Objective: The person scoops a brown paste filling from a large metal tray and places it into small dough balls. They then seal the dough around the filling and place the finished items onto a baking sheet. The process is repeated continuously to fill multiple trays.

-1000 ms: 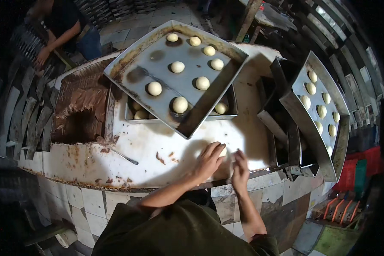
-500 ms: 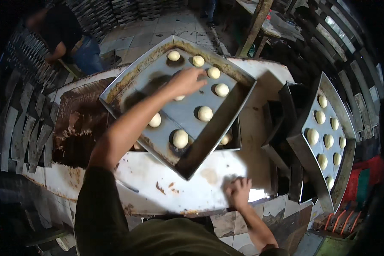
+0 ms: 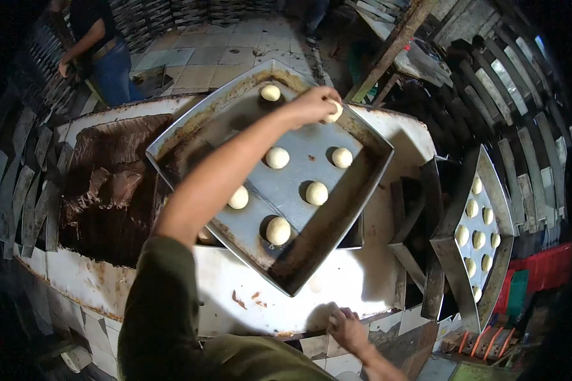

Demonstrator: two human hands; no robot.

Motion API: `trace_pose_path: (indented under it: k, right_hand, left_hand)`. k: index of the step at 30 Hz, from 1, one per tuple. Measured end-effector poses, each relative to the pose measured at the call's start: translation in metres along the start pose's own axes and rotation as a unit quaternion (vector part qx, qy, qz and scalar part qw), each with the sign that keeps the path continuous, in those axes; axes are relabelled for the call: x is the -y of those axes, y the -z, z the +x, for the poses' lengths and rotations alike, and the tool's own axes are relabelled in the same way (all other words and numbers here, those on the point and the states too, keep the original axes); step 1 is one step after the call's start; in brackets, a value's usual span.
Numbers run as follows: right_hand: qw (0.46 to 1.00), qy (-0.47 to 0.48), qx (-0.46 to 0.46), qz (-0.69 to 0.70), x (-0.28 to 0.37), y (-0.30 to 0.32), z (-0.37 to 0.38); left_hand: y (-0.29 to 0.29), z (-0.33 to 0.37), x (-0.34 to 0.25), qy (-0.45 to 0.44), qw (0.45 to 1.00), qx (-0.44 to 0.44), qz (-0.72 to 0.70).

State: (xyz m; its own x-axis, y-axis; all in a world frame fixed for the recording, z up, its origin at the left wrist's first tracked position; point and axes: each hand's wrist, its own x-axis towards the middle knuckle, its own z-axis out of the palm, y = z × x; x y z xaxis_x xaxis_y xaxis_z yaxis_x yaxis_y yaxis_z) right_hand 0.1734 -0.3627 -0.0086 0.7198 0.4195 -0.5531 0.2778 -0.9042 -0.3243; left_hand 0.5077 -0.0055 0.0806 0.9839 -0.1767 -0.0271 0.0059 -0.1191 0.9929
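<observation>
My left hand (image 3: 313,106) reaches over a large square metal baking tray (image 3: 362,202), fingers closed around a pale dough ball (image 3: 333,112) near its far right side. Several more dough balls sit apart on the tray, such as one at the far corner (image 3: 270,93) and one toward the near corner (image 3: 278,230). My left forearm hides part of the tray's left side. By the near edge of the white table, my right hand (image 3: 348,331) is held low with its fingers curled in; whether anything is inside is hidden.
Under the tray, another metal pan (image 3: 353,236) shows. Brown paste (image 3: 111,190) covers the table's left part. At right, a tilted tray (image 3: 503,254) of dough balls leans by dark pans (image 3: 433,241). A person (image 3: 108,57) stands far left; slatted racks (image 3: 489,95) line the side.
My left hand has moved right and closed on a dough ball. My right hand has drawn back to the table's near edge, its fingers more curled. The view has shifted slightly.
</observation>
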Motion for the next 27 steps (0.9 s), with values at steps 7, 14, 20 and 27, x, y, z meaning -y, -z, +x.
trace_pose_path:
  k: [7, 14, 20, 27]
  right_hand:
    - [0.943, 0.274, -0.104, 0.157, 0.123, 0.235, 0.092]
    - [0.857, 0.215, -0.449, -0.133, 0.101, 0.237, 0.360]
    - [0.831, 0.238, -0.437, 0.250, 0.176, 0.229, 0.218]
    - [0.725, 0.582, -0.353, 0.107, 0.231, 0.070, 0.054]
  left_hand:
    - [0.072, -0.266, -0.047, -0.120, 0.930, -0.127, -0.323]
    - [0.052, -0.438, 0.041, -0.111, 0.851, -0.236, -0.456]
    - [-0.054, -0.518, 0.066, 0.055, 0.806, -0.490, -0.327]
    - [-0.157, -0.430, 0.074, 0.065, 0.935, -0.344, -0.059]
